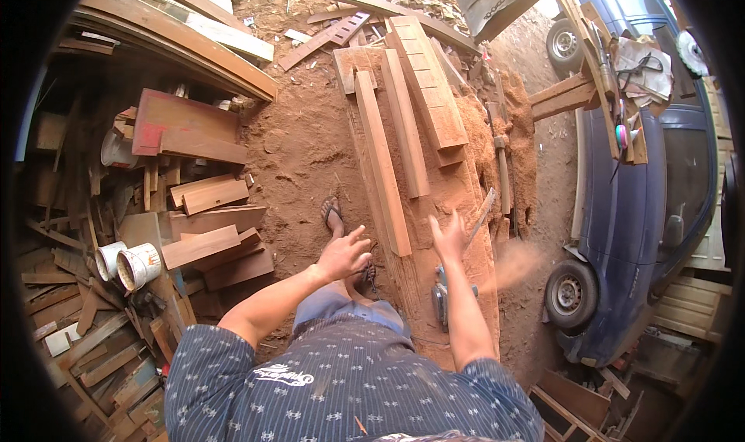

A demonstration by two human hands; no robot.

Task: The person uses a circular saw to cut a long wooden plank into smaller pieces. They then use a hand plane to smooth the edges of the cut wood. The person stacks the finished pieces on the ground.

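My left hand [345, 254] hangs in the air left of the bench, fingers apart, with nothing in it. Above the sawdust-covered workbench [434, 209], my right hand [448, 239] has its fingers spread and looks bare of any tool. Lengthwise on the bench lie a long narrow wooden bar [380, 162], a second bar [405, 124] and a wider timber [427, 77] marked with cross lines. A blue-grey power tool [440, 301] rests beside my right forearm, partly covered by it. Past my right fingers sits a thin flat strip [481, 215], its kind unclear.
Sawdust [516, 265] hangs in the air right of the bench. A hammer-like tool [502, 162] lies along that side. A blue vehicle [628, 209] stands at the right. Stacked boards [202, 244] and white buckets [140, 266] fill the left; scrap wood [341, 31] lies at the far end.
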